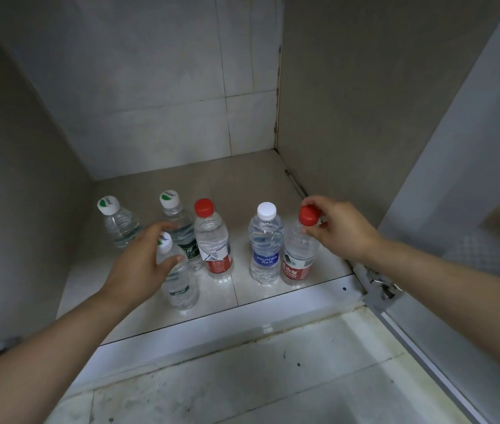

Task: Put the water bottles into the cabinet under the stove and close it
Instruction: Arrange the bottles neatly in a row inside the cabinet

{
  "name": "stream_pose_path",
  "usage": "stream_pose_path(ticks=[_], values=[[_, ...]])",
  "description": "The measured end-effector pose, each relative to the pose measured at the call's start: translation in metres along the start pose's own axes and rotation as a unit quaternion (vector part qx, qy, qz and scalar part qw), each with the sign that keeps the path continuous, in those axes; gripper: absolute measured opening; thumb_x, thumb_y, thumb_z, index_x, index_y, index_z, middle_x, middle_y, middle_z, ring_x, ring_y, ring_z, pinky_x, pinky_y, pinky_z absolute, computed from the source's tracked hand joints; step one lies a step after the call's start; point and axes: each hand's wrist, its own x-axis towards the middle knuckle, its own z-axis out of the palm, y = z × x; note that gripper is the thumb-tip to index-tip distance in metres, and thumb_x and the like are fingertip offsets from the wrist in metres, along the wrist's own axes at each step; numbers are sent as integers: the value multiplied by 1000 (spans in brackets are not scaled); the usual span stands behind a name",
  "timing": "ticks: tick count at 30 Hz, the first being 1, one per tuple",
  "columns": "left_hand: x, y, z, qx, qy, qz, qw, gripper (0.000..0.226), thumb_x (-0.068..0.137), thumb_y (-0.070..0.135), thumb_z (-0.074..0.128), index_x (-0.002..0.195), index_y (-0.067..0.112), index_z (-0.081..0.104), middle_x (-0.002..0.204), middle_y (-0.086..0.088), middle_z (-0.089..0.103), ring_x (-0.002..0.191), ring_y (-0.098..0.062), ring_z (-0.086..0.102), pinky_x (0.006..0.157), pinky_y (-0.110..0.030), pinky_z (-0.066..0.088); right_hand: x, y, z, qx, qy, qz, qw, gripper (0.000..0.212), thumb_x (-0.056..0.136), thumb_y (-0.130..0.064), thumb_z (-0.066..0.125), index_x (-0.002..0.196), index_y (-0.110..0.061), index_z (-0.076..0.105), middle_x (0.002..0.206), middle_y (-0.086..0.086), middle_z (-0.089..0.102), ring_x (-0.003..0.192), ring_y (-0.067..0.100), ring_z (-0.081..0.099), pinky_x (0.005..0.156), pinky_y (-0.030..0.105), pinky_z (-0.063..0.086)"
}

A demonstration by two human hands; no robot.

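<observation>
Several clear water bottles stand upright on the cabinet floor (pixel 273 175). My left hand (pixel 138 261) grips the neck of a white-capped, green-labelled bottle (pixel 179 286) at the front left. My right hand (pixel 337 229) pinches the red cap of a red-labelled bottle (pixel 299 255) at the front right. Between them stand a white-capped Aquafina bottle (pixel 265 249) and another red-capped bottle (pixel 213 243). Two more green-and-white-capped bottles stand behind my left hand: the middle bottle (pixel 178 221) and the far left bottle (pixel 118 221).
The cabinet has a tiled back wall (pixel 166 102) and plain side walls. Its open door (pixel 462 166) stands at the right, with a metal hinge (pixel 380 289) at the bottom corner. A white sill (pixel 212 335) edges the front; stained floor tiles (pixel 242 377) lie below.
</observation>
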Motion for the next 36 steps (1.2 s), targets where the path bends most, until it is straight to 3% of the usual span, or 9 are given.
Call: stream_pose_path(ticks=[4,8,13,15,19,24,31,36], values=[[-1,-5,-1,4,-2,-2,1000,46,77,21,73,116,15,51,113,-6,59,99,-26,56,77,-32,43,7,-6,-2,-53,-23,-24,998,47,80,-23,71,122,-12,53,115,6,60,84,14,51,74,19,34],[-3,-14,-10,-30,-27,5,999,39,78,23,73,111,23,52,110,-2,59,97,-21,57,79,-34,48,18,-28,-4,-34,-11,-43,998,50,80,-31,70,124,-14,55,123,3,60,102,21,61,86,28,47],[-8,-16,-17,-32,-18,13,999,33,80,21,71,110,20,57,101,4,56,86,-15,54,69,-11,37,37,-67,4,-37,9,-77,996,51,81,-37,68,124,-12,55,126,4,59,114,18,56,89,23,39],[-11,-21,-23,-38,-5,-2,999,34,80,22,71,111,19,58,103,5,56,87,-15,54,69,-16,39,47,-86,14,-14,-1,-94,995,52,80,-38,68,124,-12,56,125,5,60,113,17,56,87,21,39],[-12,-36,-44,-54,15,-31,998,39,79,22,72,116,16,59,107,7,53,96,-17,56,83,-30,44,71,-128,45,-23,-49,-149,987,51,81,-34,69,123,-10,55,123,8,60,109,20,56,81,18,37],[-14,-69,-66,-56,21,-58,997,39,78,23,73,113,19,59,104,3,58,93,-19,56,82,-34,46,111,-180,79,-69,-99,-187,975,51,82,-33,67,125,-10,53,123,10,57,111,26,53,87,26,39],[-25,-107,-74,-67,22,-84,994,34,76,19,75,106,21,59,100,3,60,89,-17,56,73,-22,39,123,-179,110,-148,-141,-129,970,43,85,-19,62,127,-10,52,124,16,52,111,31,50,87,30,39],[-29,-104,-73,-46,16,-68,996,35,77,21,74,108,20,59,103,4,59,91,-15,55,77,-24,39,111,-177,113,-117,-115,-155,974,33,83,-13,61,116,-11,60,116,14,59,104,31,55,85,35,46]])
